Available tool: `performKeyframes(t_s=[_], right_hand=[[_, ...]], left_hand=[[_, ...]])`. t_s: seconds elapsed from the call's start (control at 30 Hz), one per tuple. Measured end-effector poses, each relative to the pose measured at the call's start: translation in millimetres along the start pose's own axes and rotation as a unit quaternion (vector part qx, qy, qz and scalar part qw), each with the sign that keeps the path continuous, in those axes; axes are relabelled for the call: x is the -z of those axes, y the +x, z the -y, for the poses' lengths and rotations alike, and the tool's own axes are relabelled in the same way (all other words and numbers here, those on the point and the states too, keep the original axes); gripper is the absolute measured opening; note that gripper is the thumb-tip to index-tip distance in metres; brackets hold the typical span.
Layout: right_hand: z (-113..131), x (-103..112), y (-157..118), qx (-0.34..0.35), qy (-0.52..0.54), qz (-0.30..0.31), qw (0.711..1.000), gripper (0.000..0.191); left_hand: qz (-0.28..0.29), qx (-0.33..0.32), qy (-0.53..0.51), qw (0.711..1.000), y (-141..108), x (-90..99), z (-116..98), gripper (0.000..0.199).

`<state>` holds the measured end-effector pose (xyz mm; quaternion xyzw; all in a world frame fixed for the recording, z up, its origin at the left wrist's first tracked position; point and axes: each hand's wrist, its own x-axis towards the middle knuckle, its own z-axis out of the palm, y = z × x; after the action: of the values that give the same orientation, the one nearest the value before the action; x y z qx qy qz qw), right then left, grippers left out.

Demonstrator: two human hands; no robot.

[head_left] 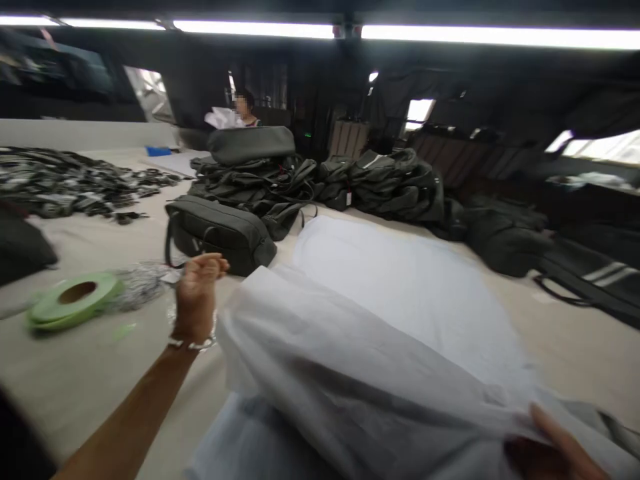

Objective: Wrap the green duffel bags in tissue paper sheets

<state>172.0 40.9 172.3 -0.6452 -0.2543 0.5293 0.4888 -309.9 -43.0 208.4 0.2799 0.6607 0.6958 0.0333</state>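
Note:
A thin white sheet (345,360), seemingly bag-like, lies crumpled across the lower middle, its left part raised. At the lower right edge my right hand (555,443) holds the sheet, blurred and partly cut off. My left hand (200,287) is raised left of the sheet, fingers curled and bunched together; whether anything thin is between them is too small to tell. Just behind it stands a dark grey bag (220,230) with handles. More flat white sheeting (400,280) lies beyond on the table.
A roll of green tape (75,300) lies at the left on the pale table (570,340). Dark straps (75,183) are heaped at the back left. Piled dark bags (390,183) line the back. A person (245,107) stands behind them. Another dark bag (595,267) sits at the right.

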Motion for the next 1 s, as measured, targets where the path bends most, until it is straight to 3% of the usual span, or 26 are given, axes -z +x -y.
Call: performKeyframes(t_s=[0.03, 0.07, 0.1, 0.17, 0.2, 0.27, 0.33, 0.43, 0.53, 0.6, 0.63, 0.7, 0.77, 0.83, 0.93, 1.0], right_hand=[[1.7, -2.5, -3.2, 0.009, 0.026, -0.006, 1.0, 0.027], [3.8, -5.0, -6.2, 0.018, 0.054, -0.007, 0.998, 0.033], [6.2, -7.4, -8.9, 0.027, 0.085, -0.003, 0.996, 0.038], [10.3, -12.1, -14.0, 0.038, 0.135, 0.014, 0.99, 0.043], [11.5, -14.2, -16.2, 0.042, 0.146, 0.022, 0.988, 0.043], [12.0, -18.0, -19.7, 0.046, 0.14, 0.029, 0.989, 0.041], [11.3, -20.9, -20.9, 0.051, 0.127, 0.039, 0.99, 0.038], [11.7, -22.1, -22.3, 0.067, 0.124, 0.063, 0.988, 0.037], [7.7, -11.2, -34.0, 0.119, 0.067, 0.128, 0.982, 0.039], [-6.6, 8.1, -49.6, 0.185, -0.042, 0.116, 0.975, 0.042], [-18.6, 21.7, -58.7, 0.222, -0.104, 0.074, 0.967, 0.041], [-50.0, 54.8, -75.7, 0.286, -0.198, -0.084, 0.934, 0.039], [-83.4, 91.2, -85.9, 0.326, -0.233, -0.252, 0.881, 0.041], [-108.0, 123.7, -85.9, 0.344, -0.222, -0.354, 0.841, 0.047], [-118.0, 152.1, -73.2, 0.361, -0.221, -0.384, 0.821, 0.073], [-110.3, 156.8, -64.5, 0.355, -0.253, -0.341, 0.833, 0.082]], left_hand=[[0.005, -0.056, -0.007, 0.998, -8.2, -3.6, -23.7, 0.045], [0.028, -0.171, 0.029, 0.985, -20.4, -8.8, -47.4, 0.044], [0.1, -0.259, 0.059, 0.959, -36.3, -16.5, -69.0, 0.045], [0.305, -0.399, 0.072, 0.862, -77.4, -42.4, -100.5, 0.051], [0.388, -0.434, 0.073, 0.81, -101.0, -61.2, -109.2, 0.059], [0.489, -0.446, 0.08, 0.745, -147.8, -106.9, -113.5, 0.082], [0.537, -0.441, 0.101, 0.712, -184.9, -154.4, -107.5, 0.092], [0.579, -0.427, 0.166, 0.674, -212.4, -206.0, -95.5, 0.06], [0.605, -0.415, 0.202, 0.649, -216.3, -227.0, -86.9, 0.021], [0.618, -0.412, 0.198, 0.64, -214.0, -231.8, -81.7, 0.018], [0.624, -0.41, 0.192, 0.637, -212.6, -233.4, -78.9, 0.02], [0.633, -0.405, 0.181, 0.635, -210.2, -236.6, -73.3, 0.023], [0.641, -0.395, 0.164, 0.637, -208.9, -240.3, -67.9, 0.027], [0.648, -0.375, 0.142, 0.648, -208.5, -244.1, -63.6, 0.031], [0.652, -0.341, 0.116, 0.667, -209.0, -249.5, -59.5, 0.036], [0.649, -0.328, 0.111, 0.677, -209.5, -252.1, -58.4, 0.037]])
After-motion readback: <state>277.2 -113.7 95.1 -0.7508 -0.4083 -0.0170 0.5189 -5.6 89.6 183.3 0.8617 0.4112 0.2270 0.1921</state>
